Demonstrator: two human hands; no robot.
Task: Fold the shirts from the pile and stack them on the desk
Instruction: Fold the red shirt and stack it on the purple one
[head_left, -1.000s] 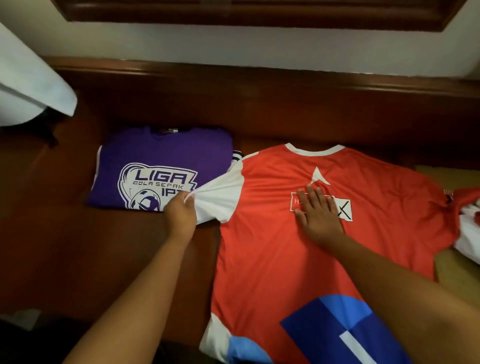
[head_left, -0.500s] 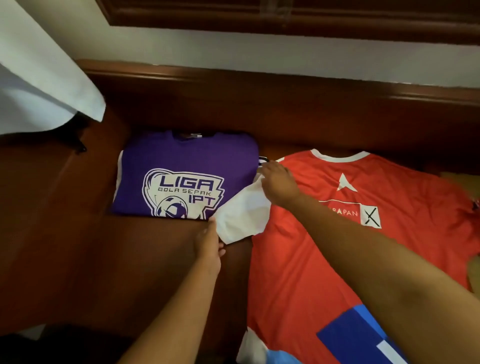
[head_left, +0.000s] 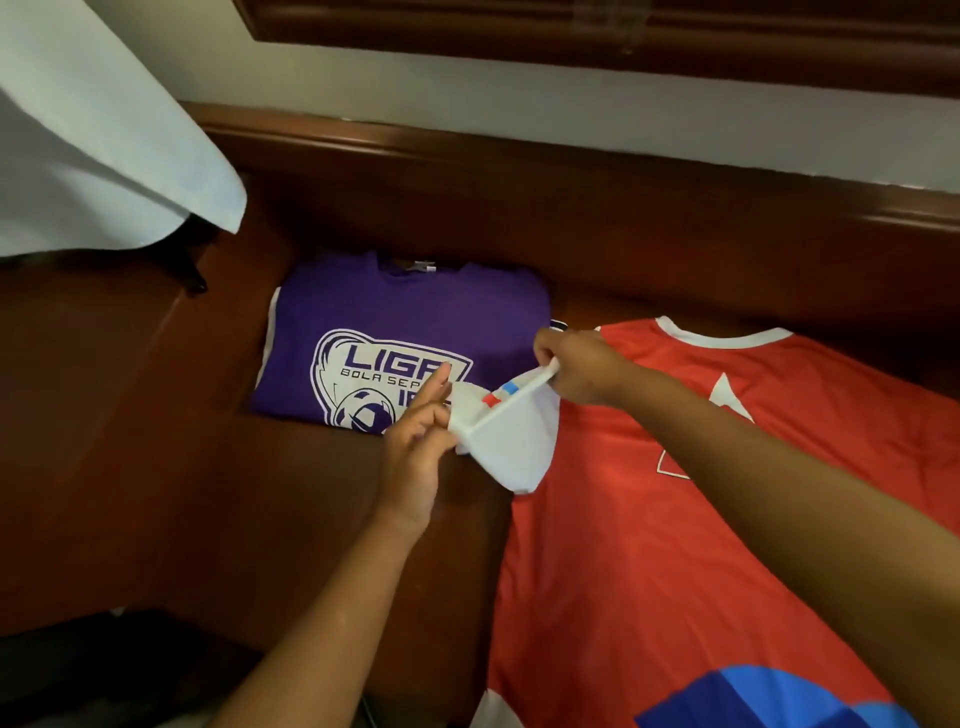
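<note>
A red jersey (head_left: 649, 545) with a white collar lies spread flat on the dark wooden desk (head_left: 156, 467). Its white left sleeve (head_left: 511, 441) is lifted off the desk. My left hand (head_left: 421, 441) pinches the sleeve's outer corner, and my right hand (head_left: 582, 369) grips the sleeve's cuff edge near the shoulder. A folded purple shirt (head_left: 395, 332) with a white "LIGA" logo rests on the desk behind my left hand, on top of another folded garment whose white edge shows.
A white cloth (head_left: 93, 145) hangs over the desk's far left corner. The desk's raised wooden back rail (head_left: 571, 171) runs under the wall. The jersey's blue patch (head_left: 769, 696) reaches the lower right edge of view.
My right hand left the jersey's chest and took the sleeve near the shoulder. Both hands have lifted the white sleeve up off the desk. The view shifted left.
</note>
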